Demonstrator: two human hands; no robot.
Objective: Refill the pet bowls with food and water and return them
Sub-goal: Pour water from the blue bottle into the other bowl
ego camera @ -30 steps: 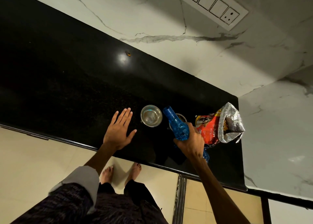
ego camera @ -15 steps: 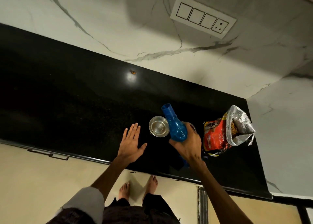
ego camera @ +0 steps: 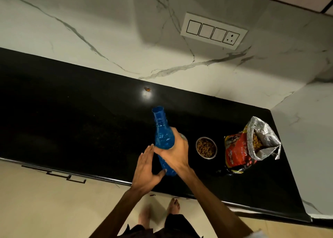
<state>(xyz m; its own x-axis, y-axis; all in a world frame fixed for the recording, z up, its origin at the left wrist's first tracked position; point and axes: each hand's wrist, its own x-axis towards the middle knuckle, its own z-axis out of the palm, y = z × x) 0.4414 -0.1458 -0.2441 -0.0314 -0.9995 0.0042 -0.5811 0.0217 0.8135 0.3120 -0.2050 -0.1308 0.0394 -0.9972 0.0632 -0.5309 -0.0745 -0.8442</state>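
Black worktop under marbled wall. Right hand grasps the blue bottle, mouth toward twelve o'clock. Left hand spread loose.

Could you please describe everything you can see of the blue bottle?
The blue bottle looks like translucent ribbed plastic, with a narrow threaded neck and no cap on its open mouth. It is held above the black counter, neck pointing toward the wall. The right hand grips its body; the open left hand is at its lower part, thumb against it.
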